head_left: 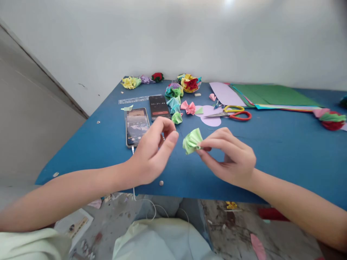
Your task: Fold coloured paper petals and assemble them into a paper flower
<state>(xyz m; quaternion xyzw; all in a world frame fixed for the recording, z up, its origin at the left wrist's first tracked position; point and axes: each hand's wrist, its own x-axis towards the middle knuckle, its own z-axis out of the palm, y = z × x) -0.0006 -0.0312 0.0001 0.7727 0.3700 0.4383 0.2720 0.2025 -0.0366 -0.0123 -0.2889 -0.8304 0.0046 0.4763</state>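
Note:
My right hand (230, 155) pinches a pleated light-green paper piece (192, 141) by its gathered end, and the folds fan out to the left. My left hand (155, 151) is held just left of it, thumb and fingers curled together; whatever they may hold is too small to make out. The two hands do not touch. Beyond them on the blue table lie a small green paper bud (177, 118), a folded blue paper piece (174, 104) and a pink crumpled paper piece (188, 107).
Scissors (230, 113) lie on lilac paper (210, 117). A phone on a cable (137, 126), a phone showing a timer (159, 107) and a clear ruler (134, 99) are at left. Several paper flowers (191, 83) line the back, near coloured sheets (273, 94).

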